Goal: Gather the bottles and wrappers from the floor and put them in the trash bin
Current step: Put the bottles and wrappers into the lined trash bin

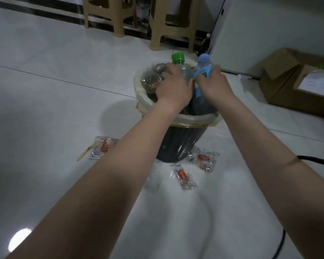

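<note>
Trash run, mid-task: I am clenching my right hand around the blue-capped bottle, which is standing upright in the lined trash bin directly beneath both hands. My left hand is lying with bent fingers over a clear bottle at the bin's mouth; whether it is clasping or only pressing, I cannot tell. A green-capped bottle is sticking up just beyond my left knuckles. A wrapper is lying on the floor left of my left forearm, two more wrappers between my forearms.
</note>
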